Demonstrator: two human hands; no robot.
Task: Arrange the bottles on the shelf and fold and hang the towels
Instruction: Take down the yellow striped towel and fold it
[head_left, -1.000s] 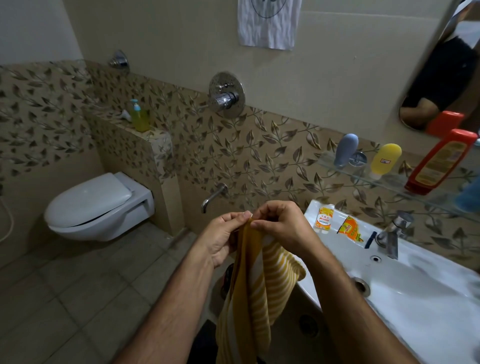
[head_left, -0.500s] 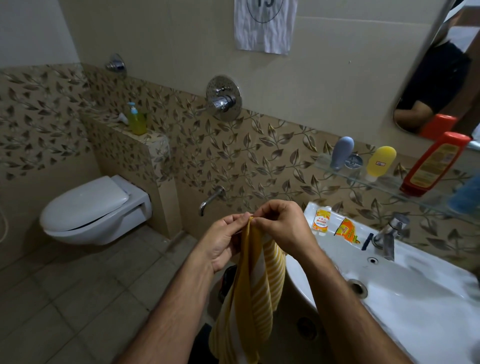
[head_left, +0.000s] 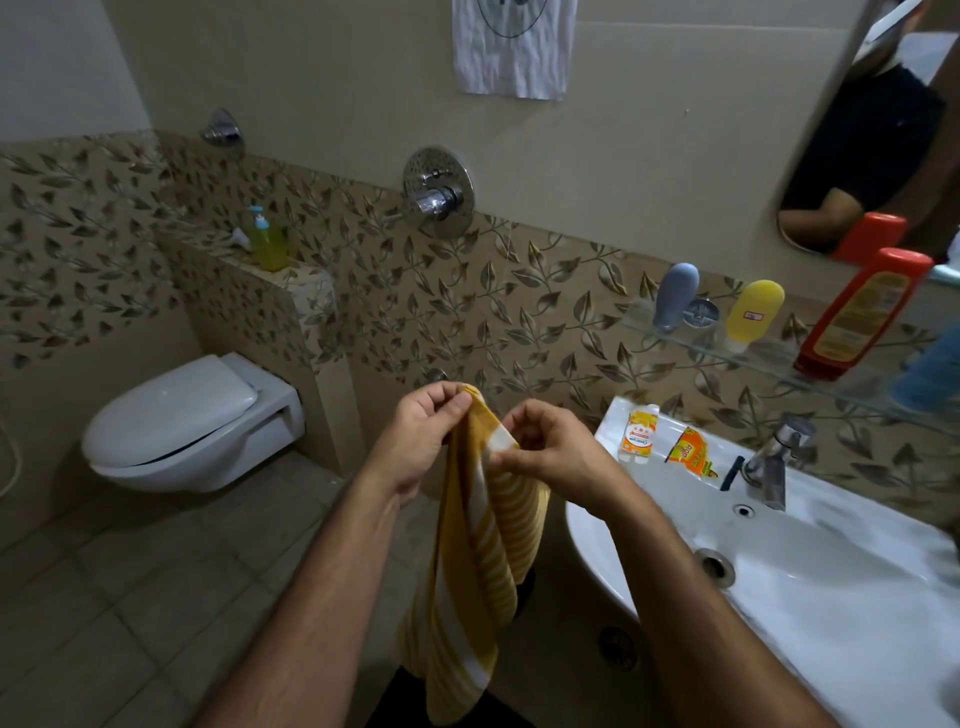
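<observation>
Towel (head_left: 480, 561): hung lengthwise, top edge up.
Left hand (head_left: 421, 441): pinched the top corner.
Right hand (head_left: 550, 452): pinched the edge beside it.
Hidden: towel's bottom end, cut off.

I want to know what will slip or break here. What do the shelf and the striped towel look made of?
The shelf looks like clear glass: the leaf tiles show through it and its edge glints. The striped towel looks like soft woven cloth, matte, probably cotton: it hangs in limp folds from both hands.
</observation>
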